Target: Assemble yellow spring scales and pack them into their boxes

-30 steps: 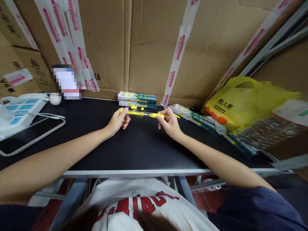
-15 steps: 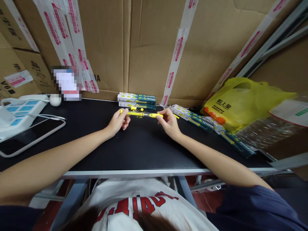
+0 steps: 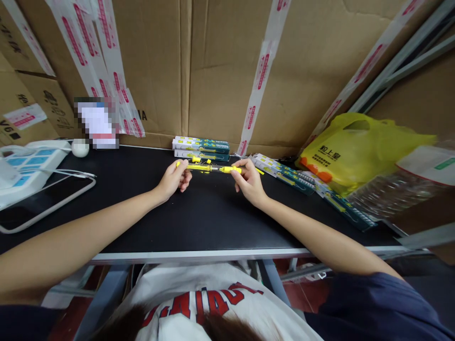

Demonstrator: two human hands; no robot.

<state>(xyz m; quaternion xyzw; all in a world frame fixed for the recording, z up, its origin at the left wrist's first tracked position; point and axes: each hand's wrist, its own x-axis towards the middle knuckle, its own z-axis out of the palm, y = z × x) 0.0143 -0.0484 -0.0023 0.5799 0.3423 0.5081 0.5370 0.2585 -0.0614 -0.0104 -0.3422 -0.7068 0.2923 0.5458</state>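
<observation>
My left hand [image 3: 175, 179] pinches the left end of a slim yellow-and-clear tool [image 3: 204, 167] that looks like a tester pen, with its fingers curled under. The pen lies level above the black table, spanning both hands. Its yellow right end is gripped between the thumb and fingers of my right hand [image 3: 250, 181]. Just behind the pen are small yellow parts [image 3: 195, 159] with a thin wire; whether they join it I cannot tell. A yellow stick-like tip [image 3: 261, 172] shows past my right fingers.
Printed slim boxes [image 3: 201, 149] are stacked against the cardboard wall, and more boxes [image 3: 284, 174] run along the right. A yellow plastic bag [image 3: 359, 147] and a clear bottle [image 3: 391, 192] stand at the right. At left are a white power strip [image 3: 53, 151] and a tablet-like device [image 3: 42, 201].
Both hands keep their hold on the pen in nearly the same place. The whole view has shifted very slightly.
</observation>
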